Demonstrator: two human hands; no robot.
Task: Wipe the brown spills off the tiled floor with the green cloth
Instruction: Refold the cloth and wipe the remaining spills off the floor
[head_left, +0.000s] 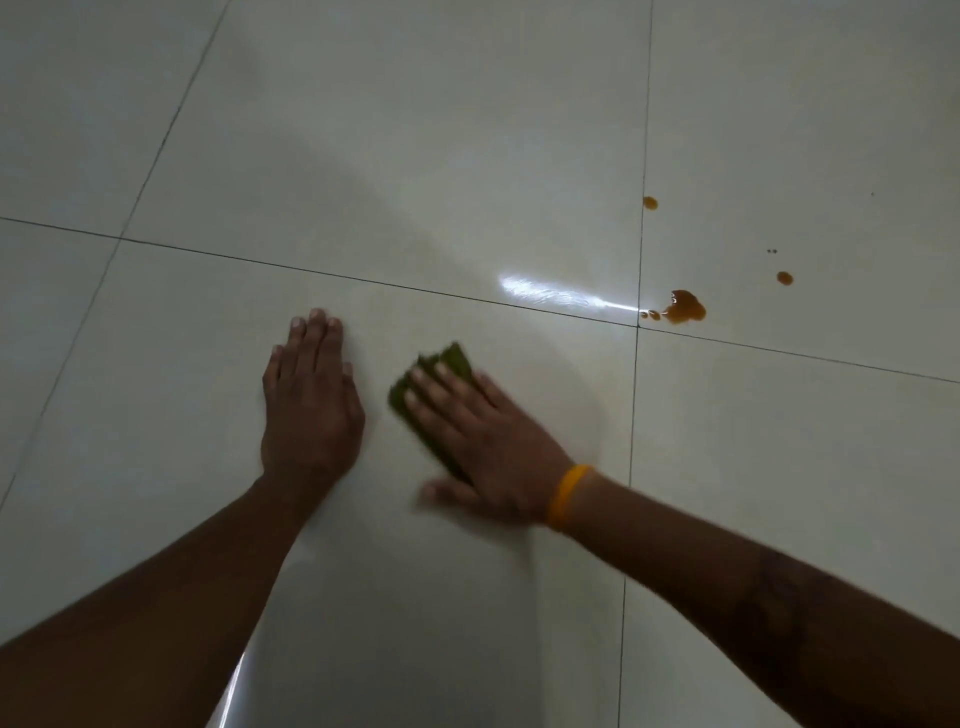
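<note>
My right hand (480, 439), with an orange band at the wrist, lies flat with straight fingers on the folded green cloth (453, 360) and presses it to the pale tiled floor (415, 182); it is blurred. Most of the cloth is hidden under the palm. My left hand (309, 400) rests flat on the floor just left of the cloth, fingers straight. A brown spill (684, 306) with small droplets beside it lies to the far right, past a tile joint. Two smaller brown drops sit at the upper joint (650, 203) and further right (784, 278).
Dark grout lines cross the floor; one joint crossing (638, 326) lies just left of the large spill. A bright streak of reflected light (550, 295) shines on the tile between the cloth and the spill.
</note>
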